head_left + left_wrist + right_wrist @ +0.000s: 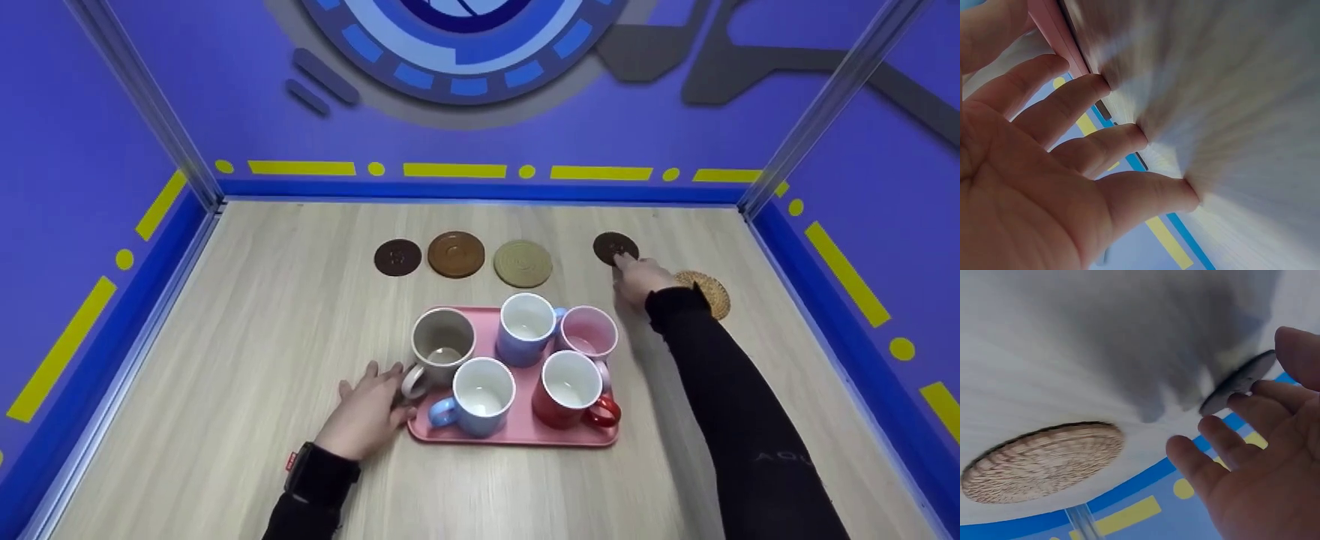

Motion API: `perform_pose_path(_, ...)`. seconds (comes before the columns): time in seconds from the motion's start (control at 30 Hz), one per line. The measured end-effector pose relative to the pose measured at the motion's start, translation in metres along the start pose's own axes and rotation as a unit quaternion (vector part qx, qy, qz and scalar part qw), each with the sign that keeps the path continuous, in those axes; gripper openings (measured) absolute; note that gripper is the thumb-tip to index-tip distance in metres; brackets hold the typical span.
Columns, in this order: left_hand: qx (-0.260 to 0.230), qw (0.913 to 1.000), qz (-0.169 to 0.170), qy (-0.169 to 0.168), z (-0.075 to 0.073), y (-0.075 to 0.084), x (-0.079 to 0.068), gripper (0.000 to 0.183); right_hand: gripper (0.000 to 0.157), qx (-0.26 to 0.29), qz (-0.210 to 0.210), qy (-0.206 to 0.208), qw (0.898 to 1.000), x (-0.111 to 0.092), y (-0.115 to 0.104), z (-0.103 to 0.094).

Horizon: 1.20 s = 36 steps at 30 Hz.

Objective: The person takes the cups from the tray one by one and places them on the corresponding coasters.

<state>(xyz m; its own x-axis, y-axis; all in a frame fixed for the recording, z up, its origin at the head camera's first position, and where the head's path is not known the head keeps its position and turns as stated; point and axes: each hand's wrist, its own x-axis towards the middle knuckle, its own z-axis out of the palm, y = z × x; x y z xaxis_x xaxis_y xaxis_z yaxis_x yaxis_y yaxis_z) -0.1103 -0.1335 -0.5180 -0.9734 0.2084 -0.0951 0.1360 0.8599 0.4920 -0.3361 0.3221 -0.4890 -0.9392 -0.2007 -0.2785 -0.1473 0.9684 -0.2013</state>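
Head view: the right hand [646,282] touches the rightmost dark-brown round coaster [611,243] on the pale wood-grain desk [247,330], fingers slightly apart, likely for fine control; the left hand [369,409] spreads its fingers beside the pink rectangular tray [521,412], perhaps as a brace.

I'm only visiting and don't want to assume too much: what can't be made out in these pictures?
Head view: part of the woven coaster, covered by the right hand and sleeve.
Head view: the lower pink mug, hidden behind the red mug.
Head view: the marking on the dark coaster at the right hand, too small.
Left wrist view: most of the pink tray, cut off by the top edge.
Left wrist view: the tabletop grain, blurred.
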Motion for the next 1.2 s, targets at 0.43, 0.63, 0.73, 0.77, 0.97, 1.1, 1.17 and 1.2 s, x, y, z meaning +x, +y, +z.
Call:
perform_pose_path(0.43,-0.011,0.9999,0.005,0.001,0.001,0.001,0.002,0.065,0.066,-0.02,0.031,-0.042,0.998,-0.008,-0.002,0.002)
perform_pose_path(0.63,-0.011,0.9999,0.002,-0.002,0.001,0.0,0.001,0.064,0.069,-0.038,0.012,-0.061,0.997,-0.005,-0.004,0.007)
perform_pose_path(0.73,-0.014,0.9999,-0.004,-0.004,0.0,-0.002,-0.001,0.064,0.069,-0.036,-0.006,-0.058,0.998,-0.005,-0.007,0.01)
perform_pose_path(0.77,-0.016,0.9998,-0.007,-0.004,0.0,-0.002,-0.001,0.065,0.069,-0.029,-0.01,-0.056,0.998,-0.005,-0.008,0.011)
perform_pose_path(0.97,-0.019,0.9998,-0.01,-0.005,-0.002,-0.001,-0.003,0.066,0.069,0.01,-0.028,-0.054,0.998,-0.012,-0.008,0.015)
perform_pose_path(1.1,-0.017,0.9998,-0.008,-0.005,-0.002,0.0,-0.004,0.066,0.067,0.027,-0.052,-0.05,0.997,-0.02,-0.009,0.018)
perform_pose_path(1.17,-0.016,0.9998,-0.009,-0.006,-0.003,0.0,-0.004,0.066,0.064,0.04,-0.062,-0.05,0.996,-0.023,-0.01,0.02)
perform_pose_path(1.2,-0.016,0.9998,-0.008,-0.007,-0.003,0.0,-0.004,0.066,0.063,0.049,-0.065,-0.05,0.995,-0.025,-0.01,0.021)
